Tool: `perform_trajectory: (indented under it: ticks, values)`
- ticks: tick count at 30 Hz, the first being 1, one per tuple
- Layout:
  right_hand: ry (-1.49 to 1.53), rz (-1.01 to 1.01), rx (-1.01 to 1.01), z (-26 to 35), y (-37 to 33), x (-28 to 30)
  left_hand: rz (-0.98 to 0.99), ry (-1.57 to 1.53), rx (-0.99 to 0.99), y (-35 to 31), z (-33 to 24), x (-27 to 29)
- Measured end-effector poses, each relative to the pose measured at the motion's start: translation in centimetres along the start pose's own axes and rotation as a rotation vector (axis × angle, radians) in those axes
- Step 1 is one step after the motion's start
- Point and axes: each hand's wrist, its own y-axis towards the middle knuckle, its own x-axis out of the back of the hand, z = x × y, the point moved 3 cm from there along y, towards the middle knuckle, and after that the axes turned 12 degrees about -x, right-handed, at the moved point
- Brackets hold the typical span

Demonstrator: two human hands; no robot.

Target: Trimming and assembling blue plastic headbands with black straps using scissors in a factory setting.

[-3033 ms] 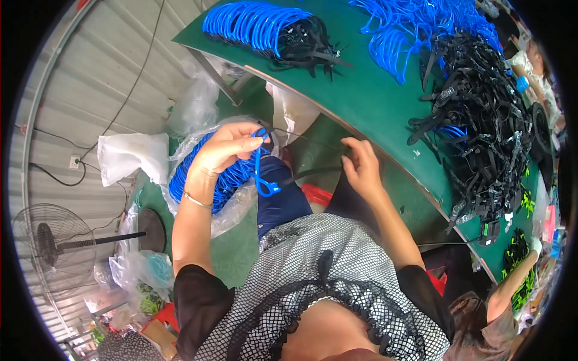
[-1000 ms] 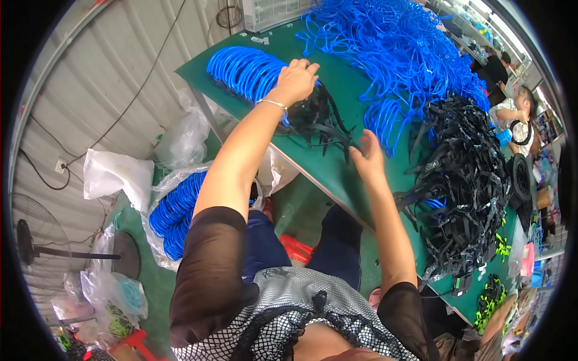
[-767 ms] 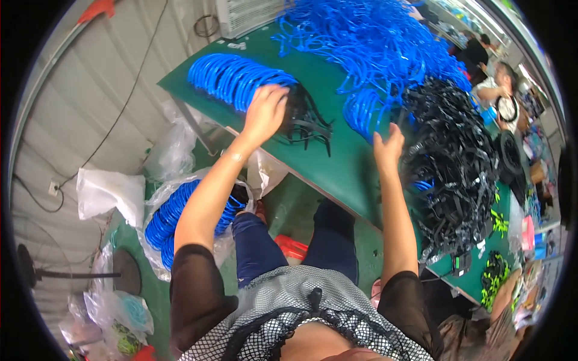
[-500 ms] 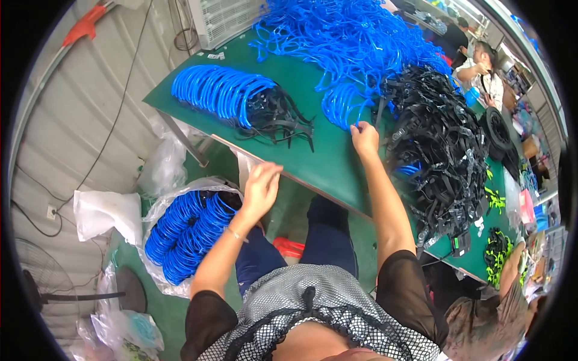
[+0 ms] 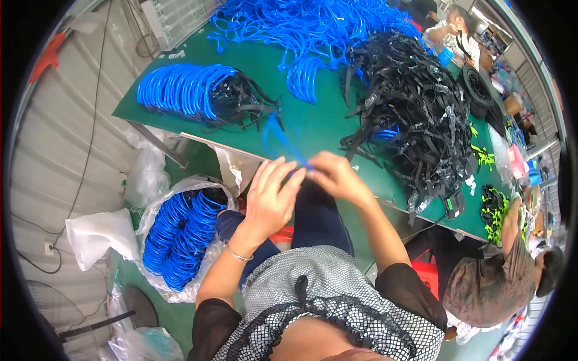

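Note:
In front of my body, at the near edge of the green table [image 5: 198, 129], my two hands meet. My right hand [image 5: 341, 179] pinches a thin blue plastic loop [image 5: 276, 137], smeared by motion, which arcs up and leftward over the table edge. Beside it my left hand [image 5: 267, 201] is open, fingers stretched out, their tips close to the right fingertips; whether they touch the loop is unclear. A small bunch of blue loops [image 5: 303, 79] lies beyond my hands. At left on the table rests a neat row of blue loops [image 5: 177, 90] with black straps [image 5: 244, 99] at its right end.
A tangled blue heap [image 5: 289, 30] covers the table's far side, and a pile of black straps [image 5: 415, 120] stands at right. Below the table at left, an open plastic bag [image 5: 180, 289] holds bundled blue loops. Two people [image 5: 487, 283] [image 5: 451, 36] work at right.
My right hand has come back from the small blue bunch to the near table edge with a loop. My left hand has moved right, up to it. The view has shifted rightward.

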Motion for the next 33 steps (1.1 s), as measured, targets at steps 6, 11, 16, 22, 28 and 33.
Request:
perform_trajectory:
  ticks: [6, 11, 16, 22, 28, 33]
  values:
    - [0.176, 0.330, -0.011, 1.0, -3.7, -0.9, 0.301, -0.153, 0.040, -1.2, -1.8, -1.7]
    - [0.107, 0.161, -0.193, -1.4, -4.5, 1.3, 0.254, -0.439, 0.233, -4.2, -2.2, -2.6]
    - [-0.283, -0.493, -0.413, -5.0, -4.2, 5.8, 0.301, -0.658, 0.424, -6.1, -2.2, -2.2]
    - [-0.326, -0.529, -0.619, -7.4, -3.4, 4.7, 0.249, -0.816, 0.544, -7.8, -3.0, -3.5]
    - [-0.485, -0.518, -0.664, -6.7, -1.9, 3.1, 0.267, -0.804, 0.538, -8.0, -3.1, -3.2]
    - [0.564, -0.196, -0.686, -6.2, -2.6, 1.0, 0.153, -0.836, 0.602, -8.9, -1.9, -3.9]
